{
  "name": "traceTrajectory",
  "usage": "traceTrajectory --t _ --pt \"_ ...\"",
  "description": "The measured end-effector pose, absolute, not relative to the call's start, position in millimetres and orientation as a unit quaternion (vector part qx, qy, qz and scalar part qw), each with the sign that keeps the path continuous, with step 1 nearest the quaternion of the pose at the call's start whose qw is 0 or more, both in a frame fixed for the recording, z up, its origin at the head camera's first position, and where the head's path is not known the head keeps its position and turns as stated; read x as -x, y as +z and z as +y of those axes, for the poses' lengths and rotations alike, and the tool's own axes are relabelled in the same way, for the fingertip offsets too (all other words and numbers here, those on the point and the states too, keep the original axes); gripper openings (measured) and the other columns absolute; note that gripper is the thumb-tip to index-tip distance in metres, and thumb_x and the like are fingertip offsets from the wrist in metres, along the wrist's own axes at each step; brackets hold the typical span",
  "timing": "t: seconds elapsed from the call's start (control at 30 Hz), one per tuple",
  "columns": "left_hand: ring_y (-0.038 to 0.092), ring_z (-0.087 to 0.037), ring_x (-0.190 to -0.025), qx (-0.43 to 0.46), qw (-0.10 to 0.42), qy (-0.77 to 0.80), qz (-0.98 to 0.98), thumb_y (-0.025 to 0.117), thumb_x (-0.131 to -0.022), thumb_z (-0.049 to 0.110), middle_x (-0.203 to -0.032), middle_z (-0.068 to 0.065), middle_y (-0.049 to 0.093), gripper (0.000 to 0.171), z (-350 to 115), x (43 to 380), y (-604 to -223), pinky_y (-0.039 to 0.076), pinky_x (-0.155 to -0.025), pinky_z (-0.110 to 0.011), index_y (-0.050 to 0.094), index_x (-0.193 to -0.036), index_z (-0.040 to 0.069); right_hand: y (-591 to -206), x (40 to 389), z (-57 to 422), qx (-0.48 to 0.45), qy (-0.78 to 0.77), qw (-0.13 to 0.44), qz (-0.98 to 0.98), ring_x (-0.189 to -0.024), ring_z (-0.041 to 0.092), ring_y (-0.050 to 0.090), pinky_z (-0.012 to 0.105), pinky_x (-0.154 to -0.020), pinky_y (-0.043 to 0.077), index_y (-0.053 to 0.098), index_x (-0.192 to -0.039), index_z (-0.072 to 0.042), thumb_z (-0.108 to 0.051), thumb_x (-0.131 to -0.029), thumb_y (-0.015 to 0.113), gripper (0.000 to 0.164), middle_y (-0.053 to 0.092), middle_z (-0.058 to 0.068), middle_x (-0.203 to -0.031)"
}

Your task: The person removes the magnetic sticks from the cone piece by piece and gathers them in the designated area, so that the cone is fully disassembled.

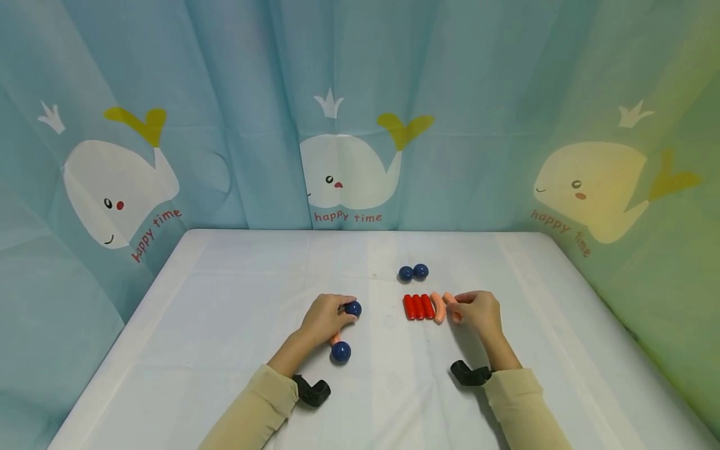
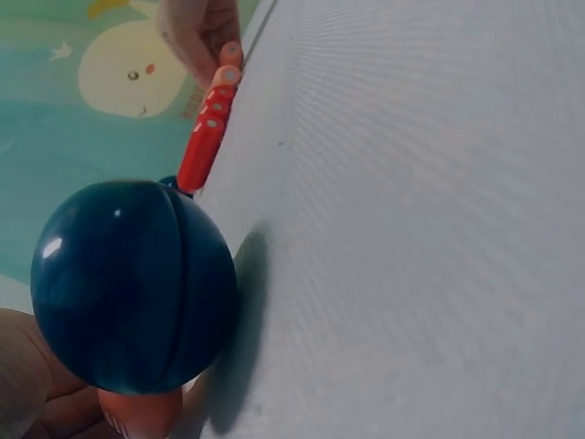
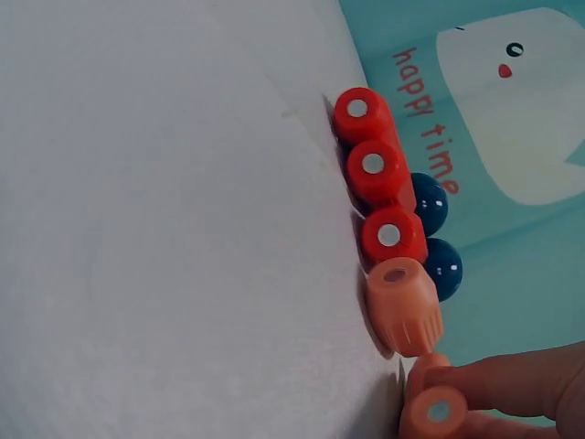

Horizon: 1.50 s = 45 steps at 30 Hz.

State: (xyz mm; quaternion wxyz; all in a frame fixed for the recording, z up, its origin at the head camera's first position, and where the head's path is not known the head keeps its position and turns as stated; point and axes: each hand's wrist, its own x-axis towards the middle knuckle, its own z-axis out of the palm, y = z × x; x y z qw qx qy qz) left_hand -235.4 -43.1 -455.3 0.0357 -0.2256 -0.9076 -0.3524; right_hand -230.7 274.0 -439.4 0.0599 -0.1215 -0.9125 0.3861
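My left hand (image 1: 327,315) grips a blue ball (image 1: 353,309) between fingers and thumb. Below it, an orange rod (image 1: 335,339) reaches to a second blue ball (image 1: 340,352); in the left wrist view that nearer ball (image 2: 132,288) looms large, with the rod (image 2: 142,412) showing behind it. My right hand (image 1: 478,310) pinches an orange curved rod (image 3: 435,412) with a pale disc in its end. Right beside it lies another orange curved rod (image 1: 438,307), at the end of a row of three red rods (image 1: 419,307).
Behind the row, two more blue balls (image 1: 413,272) sit side by side. Everything is on a white-covered table (image 1: 270,262), with a blue whale-print curtain (image 1: 253,125) around it. A black wrist mount (image 1: 312,392) juts from the left cuff, another (image 1: 469,374) from the right.
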Motion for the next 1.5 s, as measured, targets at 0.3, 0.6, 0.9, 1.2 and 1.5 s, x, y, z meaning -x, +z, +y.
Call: traceTrajectory --t 0.3,0.6,0.9,1.2,1.5 --pt "0.058 -0.022 -0.104 0.229 0.025 -0.345 -0.91 0.073 -0.079 0.018 -0.111 -0.011 0.064 0.037 -41.8 237.6 -453.8 0.046 -0.086 -0.037 0.066 -0.113 0.004 -439.3 225.8 266.7 0.122 0.385 0.09 -0.91 -0.07 0.024 0.055 0.026 -0.052 0.041 0.069 -0.089 0.008 -0.019 -0.079 0.07 0.028 0.067 0.017 -0.082" --pt "0.058 -0.021 -0.103 0.239 0.023 -0.336 -0.911 0.072 -0.08 0.019 -0.112 -0.01 0.063 0.037 -39.3 240.3 -453.8 0.046 -0.086 -0.036 0.065 -0.114 0.005 -442.3 225.6 264.1 0.107 0.38 0.121 -0.911 -0.067 0.022 0.055 0.025 -0.051 0.041 0.07 -0.086 0.007 -0.021 -0.08 0.071 0.029 0.068 0.016 -0.078" --pt "0.058 -0.023 -0.102 0.222 0.022 -0.333 -0.916 0.074 -0.079 0.022 -0.114 -0.011 0.062 0.045 -39.9 236.2 -450.3 0.045 -0.088 -0.037 0.062 -0.119 0.005 -443.6 225.2 259.5 0.109 0.381 0.112 -0.911 -0.064 0.021 0.054 0.027 -0.049 0.041 0.07 -0.089 0.007 -0.02 -0.082 0.068 0.028 0.067 0.016 -0.077" --pt "0.062 -0.022 -0.083 0.13 0.007 -0.261 -0.956 0.074 -0.077 0.026 -0.093 -0.011 0.067 0.038 -45.8 212.8 -424.5 0.05 -0.069 -0.035 0.068 -0.102 -0.002 -440.4 226.8 257.9 0.098 0.365 0.161 -0.912 -0.076 0.03 0.059 0.034 -0.061 0.045 0.07 -0.092 0.007 -0.016 -0.082 0.065 0.025 0.067 0.019 -0.084" --pt "0.042 -0.012 -0.05 0.148 0.013 -0.254 -0.956 0.074 -0.076 0.014 -0.055 0.004 0.047 0.016 -42.8 206.3 -430.1 0.032 -0.045 -0.024 0.064 -0.064 0.011 -438.9 227.7 243.9 0.08 0.379 0.199 -0.9 -0.076 0.03 0.062 0.037 -0.065 0.047 0.069 -0.093 0.007 -0.011 -0.082 0.066 0.021 0.067 0.019 -0.083"
